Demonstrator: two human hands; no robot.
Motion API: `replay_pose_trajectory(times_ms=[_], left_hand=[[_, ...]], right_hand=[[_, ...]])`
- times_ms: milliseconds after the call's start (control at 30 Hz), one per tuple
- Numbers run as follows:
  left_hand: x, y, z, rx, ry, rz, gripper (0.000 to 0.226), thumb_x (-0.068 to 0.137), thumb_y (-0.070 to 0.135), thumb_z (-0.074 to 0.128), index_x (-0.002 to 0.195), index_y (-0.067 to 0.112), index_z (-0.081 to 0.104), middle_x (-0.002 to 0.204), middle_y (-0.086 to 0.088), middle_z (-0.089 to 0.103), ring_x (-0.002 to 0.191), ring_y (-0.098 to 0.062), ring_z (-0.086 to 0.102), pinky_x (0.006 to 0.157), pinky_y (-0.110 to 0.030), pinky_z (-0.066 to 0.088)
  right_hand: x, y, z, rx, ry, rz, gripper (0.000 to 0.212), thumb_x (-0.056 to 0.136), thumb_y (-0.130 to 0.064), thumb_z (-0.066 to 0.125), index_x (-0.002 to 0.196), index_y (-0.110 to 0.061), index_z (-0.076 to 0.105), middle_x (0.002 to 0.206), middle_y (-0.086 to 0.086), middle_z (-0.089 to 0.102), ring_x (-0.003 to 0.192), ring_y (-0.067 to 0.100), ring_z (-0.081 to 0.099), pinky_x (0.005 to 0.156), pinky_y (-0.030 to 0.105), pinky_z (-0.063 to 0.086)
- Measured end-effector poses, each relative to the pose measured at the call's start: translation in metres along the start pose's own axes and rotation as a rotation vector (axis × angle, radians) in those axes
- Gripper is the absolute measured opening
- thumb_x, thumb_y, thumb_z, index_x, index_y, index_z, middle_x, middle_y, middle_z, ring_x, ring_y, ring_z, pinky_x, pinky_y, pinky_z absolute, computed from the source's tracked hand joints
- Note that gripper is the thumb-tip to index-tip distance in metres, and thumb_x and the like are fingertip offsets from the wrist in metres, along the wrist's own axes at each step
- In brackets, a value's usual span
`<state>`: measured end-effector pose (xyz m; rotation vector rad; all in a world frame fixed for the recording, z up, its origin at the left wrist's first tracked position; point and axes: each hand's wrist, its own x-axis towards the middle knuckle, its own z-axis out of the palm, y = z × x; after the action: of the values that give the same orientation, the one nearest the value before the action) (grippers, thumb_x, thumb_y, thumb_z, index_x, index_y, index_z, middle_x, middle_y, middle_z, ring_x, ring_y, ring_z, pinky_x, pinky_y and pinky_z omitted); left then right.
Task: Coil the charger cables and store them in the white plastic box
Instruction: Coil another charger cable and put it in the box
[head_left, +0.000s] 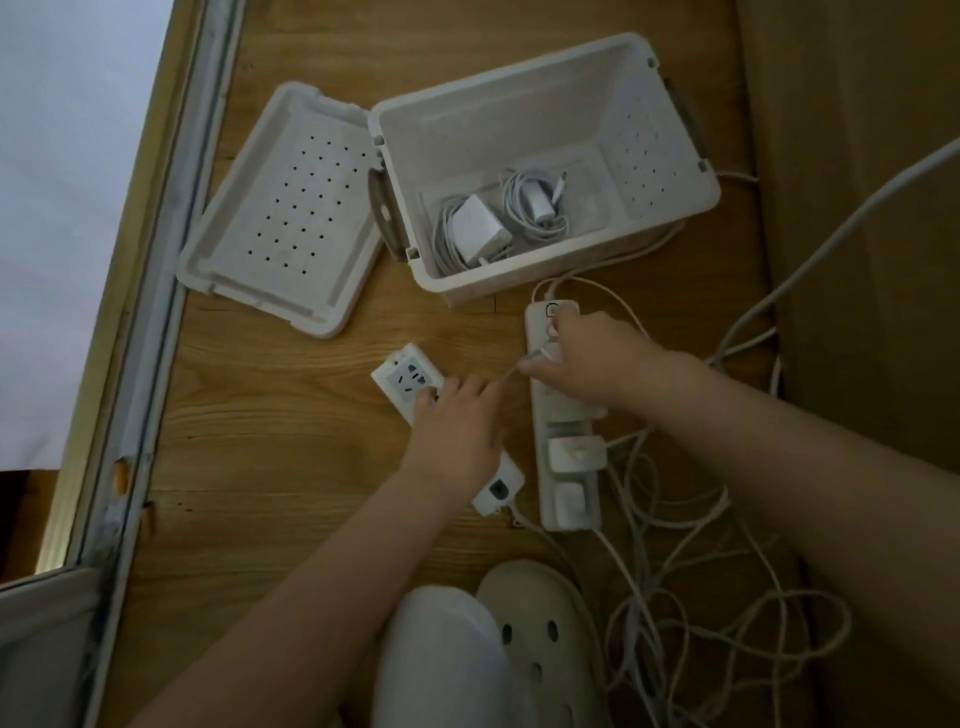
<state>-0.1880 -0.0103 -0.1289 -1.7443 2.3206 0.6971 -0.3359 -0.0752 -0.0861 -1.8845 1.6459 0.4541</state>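
Note:
The white plastic box (670, 200) stands open on the wooden floor, holding two chargers with coiled cables: a square one (480, 231) and a small one (537, 203). My left hand (457, 421) presses flat on a short white power strip (402, 376). My right hand (587, 358) grips a plug on the long white power strip (563, 467) and pinches a thin cable that runs toward the left hand. Two more adapters (574, 452) sit plugged in lower on that strip. Loose white cables (701, 597) lie tangled at the lower right.
The box's perforated lid (280, 208) lies upside down left of the box. A white shoe (545, 634) and a white-clad knee are at the bottom centre. A window frame runs along the left. A thick cable crosses the right side.

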Motion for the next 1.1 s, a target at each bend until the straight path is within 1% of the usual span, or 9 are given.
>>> replay_pose_trajectory(times_ms=[100,200,267,400,533,633,733,900,1100], left_hand=[[0.01,0.008,-0.002,-0.158,0.005,-0.023,0.052,0.092,0.035,0.053,0.139,0.028,0.035,0.133,0.005,0.043,0.125,-0.019,0.035,0.1,-0.04,0.027],[0.021,0.014,0.001,-0.216,-0.076,-0.051,0.057,0.09,0.039,0.054,0.142,0.031,0.031,0.139,0.003,0.039,0.127,-0.023,0.034,0.101,-0.046,0.029],[0.028,0.015,0.002,-0.209,-0.098,-0.071,0.06,0.088,0.04,0.057,0.142,0.032,0.031,0.14,0.001,0.038,0.128,-0.027,0.034,0.103,-0.049,0.029],[0.037,0.015,0.003,-0.161,-0.122,-0.092,0.067,0.086,0.041,0.059,0.144,0.033,0.026,0.141,-0.001,0.037,0.129,-0.029,0.033,0.103,-0.051,0.028],[0.039,0.015,0.007,-0.124,-0.158,-0.096,0.077,0.084,0.045,0.061,0.147,0.035,0.017,0.144,-0.003,0.034,0.131,-0.029,0.031,0.104,-0.052,0.027],[0.042,0.013,0.013,-0.254,-0.118,-0.111,0.081,0.078,0.04,0.069,0.143,0.036,0.019,0.141,-0.002,0.038,0.13,-0.028,0.035,0.103,-0.052,0.027],[0.05,0.01,0.014,-0.345,-0.127,-0.129,0.095,0.071,0.037,0.077,0.142,0.039,0.015,0.143,0.001,0.038,0.132,-0.028,0.034,0.101,-0.054,0.028],[0.059,0.01,0.007,-0.151,-0.235,-0.096,0.105,0.071,0.048,0.074,0.147,0.042,0.002,0.149,-0.003,0.028,0.134,-0.032,0.026,0.103,-0.054,0.026],[0.061,0.012,-0.001,0.019,-0.216,-0.106,0.103,0.068,0.057,0.071,0.146,0.042,0.005,0.145,-0.008,0.033,0.133,-0.034,0.029,0.104,-0.052,0.026]], right_hand=[[0.003,0.015,-0.011,0.111,-0.017,-0.068,0.038,0.101,-0.023,0.032,0.138,-0.017,0.038,0.132,0.014,0.05,0.117,0.031,0.05,0.092,0.035,0.042],[-0.001,0.036,-0.01,0.298,-0.004,-0.061,0.029,0.098,-0.011,0.041,0.119,-0.012,0.06,0.127,0.007,0.058,0.118,0.02,0.052,0.09,0.025,0.039],[0.0,0.046,-0.006,0.365,0.02,-0.079,0.026,0.093,-0.008,0.051,0.115,-0.014,0.065,0.124,0.004,0.061,0.117,0.017,0.054,0.093,0.021,0.038],[0.006,0.046,-0.006,0.316,-0.026,-0.204,0.031,0.087,-0.012,0.064,0.117,-0.017,0.065,0.12,0.002,0.064,0.114,0.015,0.056,0.099,0.031,0.046],[0.012,0.041,-0.011,0.178,-0.098,-0.283,0.038,0.079,-0.019,0.072,0.117,-0.021,0.066,0.113,-0.003,0.065,0.106,0.013,0.057,0.087,0.028,0.047],[0.012,0.036,-0.009,0.012,-0.066,-0.324,0.035,0.081,-0.024,0.069,0.115,-0.02,0.064,0.111,0.002,0.063,0.105,0.022,0.058,0.082,0.03,0.045],[0.01,0.033,-0.007,-0.134,-0.035,-0.341,0.041,0.086,-0.025,0.061,0.127,-0.018,0.055,0.121,0.01,0.058,0.108,0.028,0.057,0.084,0.035,0.045],[0.007,0.033,-0.004,-0.219,-0.013,-0.381,0.04,0.09,-0.027,0.057,0.128,-0.017,0.048,0.12,0.012,0.057,0.108,0.03,0.057,0.085,0.038,0.045],[0.006,0.03,-0.008,-0.218,-0.012,-0.401,0.039,0.09,-0.026,0.056,0.127,-0.014,0.05,0.121,0.013,0.057,0.11,0.028,0.055,0.084,0.034,0.044]])
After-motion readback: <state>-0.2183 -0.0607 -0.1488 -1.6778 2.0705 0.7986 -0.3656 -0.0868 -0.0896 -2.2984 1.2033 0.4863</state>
